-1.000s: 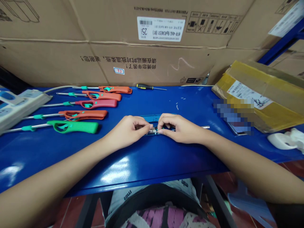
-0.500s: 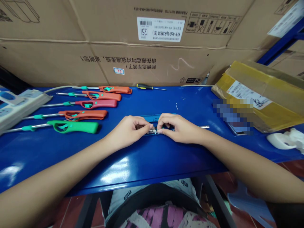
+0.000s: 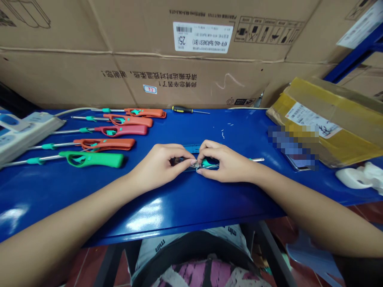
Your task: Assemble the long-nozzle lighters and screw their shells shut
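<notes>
In the head view, my left hand [image 3: 163, 161] is closed in a pinch on the clear, brownish inside part of a lighter [image 3: 181, 160]. My right hand [image 3: 229, 162] meets it from the other side, with thumb and finger closed around a small metallic fitting [image 3: 196, 164] at the end of that part. Under and between the fingers lies an opened blue lighter; one shell half [image 3: 192, 148] shows behind the hands. A green piece [image 3: 206, 162] and thin wire appear beneath my right palm, and the metal tube [image 3: 257, 160] sticks out to the right. Fingers hide most of the fitting.
Several assembled long lighters, including a green one [image 3: 98, 160], lie at left beside a power strip [image 3: 28, 133]. A screwdriver [image 3: 183, 109] and white scraps [image 3: 223, 134] lie behind my hands. To the right are a phone [image 3: 295, 155], a taped carton [image 3: 335, 119] and white tissue [image 3: 369, 175].
Both hands stay over the blue lighter. My right fingers have shifted and opened a little gap, uncovering the green piece and the wire. The left hand has tilted slightly.
</notes>
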